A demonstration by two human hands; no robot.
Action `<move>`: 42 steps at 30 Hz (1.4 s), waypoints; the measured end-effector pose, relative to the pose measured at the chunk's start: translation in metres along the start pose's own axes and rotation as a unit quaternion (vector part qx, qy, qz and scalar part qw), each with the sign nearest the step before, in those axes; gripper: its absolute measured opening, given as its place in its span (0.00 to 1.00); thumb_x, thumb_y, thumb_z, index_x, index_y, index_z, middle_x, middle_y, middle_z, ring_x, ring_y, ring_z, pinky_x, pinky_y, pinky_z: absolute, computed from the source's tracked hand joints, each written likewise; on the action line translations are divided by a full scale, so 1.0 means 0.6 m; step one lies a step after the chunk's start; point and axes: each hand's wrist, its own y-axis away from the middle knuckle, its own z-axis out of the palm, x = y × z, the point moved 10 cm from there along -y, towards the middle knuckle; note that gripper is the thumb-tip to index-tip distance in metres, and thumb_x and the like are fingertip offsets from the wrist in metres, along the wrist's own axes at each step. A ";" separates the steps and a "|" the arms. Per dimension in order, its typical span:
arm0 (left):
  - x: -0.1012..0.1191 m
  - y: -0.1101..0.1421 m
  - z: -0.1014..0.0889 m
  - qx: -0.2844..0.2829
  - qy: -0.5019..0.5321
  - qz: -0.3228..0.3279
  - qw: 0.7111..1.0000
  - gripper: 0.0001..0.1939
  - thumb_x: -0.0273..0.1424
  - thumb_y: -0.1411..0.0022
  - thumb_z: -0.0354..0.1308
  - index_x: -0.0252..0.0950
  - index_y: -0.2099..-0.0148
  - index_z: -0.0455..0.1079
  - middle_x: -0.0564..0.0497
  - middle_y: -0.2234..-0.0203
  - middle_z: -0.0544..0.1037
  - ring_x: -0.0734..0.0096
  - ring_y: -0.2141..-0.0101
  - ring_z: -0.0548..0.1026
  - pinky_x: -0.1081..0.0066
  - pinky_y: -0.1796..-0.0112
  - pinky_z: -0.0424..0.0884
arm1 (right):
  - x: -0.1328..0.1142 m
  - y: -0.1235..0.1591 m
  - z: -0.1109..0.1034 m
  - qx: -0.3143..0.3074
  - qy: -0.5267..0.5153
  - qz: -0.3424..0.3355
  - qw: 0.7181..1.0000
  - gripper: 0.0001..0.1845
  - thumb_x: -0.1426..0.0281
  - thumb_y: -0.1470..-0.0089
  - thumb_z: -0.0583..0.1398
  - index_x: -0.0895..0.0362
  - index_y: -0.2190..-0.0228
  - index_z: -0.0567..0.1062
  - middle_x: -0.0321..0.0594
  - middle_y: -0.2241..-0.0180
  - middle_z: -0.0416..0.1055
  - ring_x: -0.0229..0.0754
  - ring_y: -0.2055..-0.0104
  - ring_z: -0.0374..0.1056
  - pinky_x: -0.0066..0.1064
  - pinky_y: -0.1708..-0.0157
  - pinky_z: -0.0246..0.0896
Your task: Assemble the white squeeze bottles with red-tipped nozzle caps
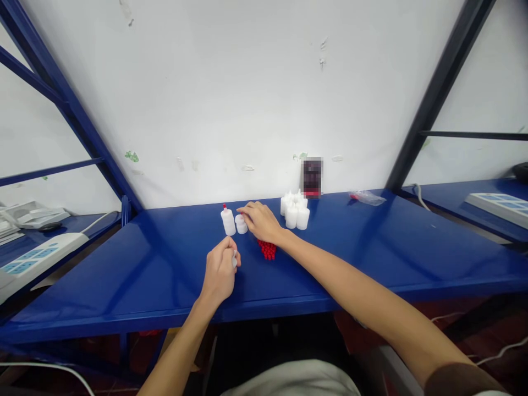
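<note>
My left hand is closed around a white plastic bottle, mostly hidden by the fingers, above the front half of the table. Farther back, my right hand reaches left, its fingers stretched over small white plastic pieces. Whether the fingertips touch them I cannot tell. Just left of those pieces stands a white bottle with a red tip, upright. Small red caps lie in a heap below my right wrist, partly covered by it.
A cluster of white bottles stands right of my right hand. Behind it a dark, blurred-out package leans on the wall. A clear plastic bag lies farther right on the blue table. Power strips lie on side tables.
</note>
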 end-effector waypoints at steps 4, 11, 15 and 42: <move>0.000 0.000 0.002 -0.005 -0.002 0.002 1.000 0.09 0.31 0.40 0.44 0.38 0.73 0.58 0.56 0.83 0.66 0.73 0.81 0.62 0.72 0.76 0.58 | -0.012 0.003 0.000 -0.011 0.016 -0.014 1.000 0.20 0.70 0.32 0.50 0.57 0.45 0.72 0.45 0.50 0.74 0.47 0.51 0.66 0.39 0.53 0.57; 0.002 0.000 0.001 0.002 -0.011 0.010 1.000 0.11 0.32 0.39 0.44 0.37 0.74 0.59 0.56 0.83 0.66 0.74 0.80 0.64 0.73 0.76 0.59 | -0.011 0.005 -0.013 -0.001 0.026 -0.002 1.000 0.20 0.70 0.34 0.50 0.58 0.43 0.68 0.47 0.48 0.73 0.48 0.48 0.66 0.38 0.51 0.58; -0.007 0.002 0.004 -0.004 0.014 -0.015 1.000 0.13 0.33 0.38 0.43 0.38 0.75 0.57 0.57 0.83 0.63 0.75 0.83 0.61 0.73 0.79 0.58 | 0.024 0.012 -0.012 -0.086 0.079 0.032 0.993 0.19 0.73 0.36 0.49 0.59 0.46 0.70 0.50 0.48 0.73 0.50 0.49 0.69 0.38 0.53 0.60; 0.003 -0.002 -0.011 0.018 -0.063 0.037 0.997 0.21 0.37 0.32 0.40 0.37 0.76 0.58 0.54 0.82 0.67 0.71 0.77 0.65 0.71 0.72 0.59 | -0.063 0.040 -0.062 -0.108 -0.281 -0.043 0.953 0.07 0.69 0.44 0.60 0.59 0.65 0.78 0.30 0.80 0.67 0.32 0.77 0.61 0.27 0.70 0.58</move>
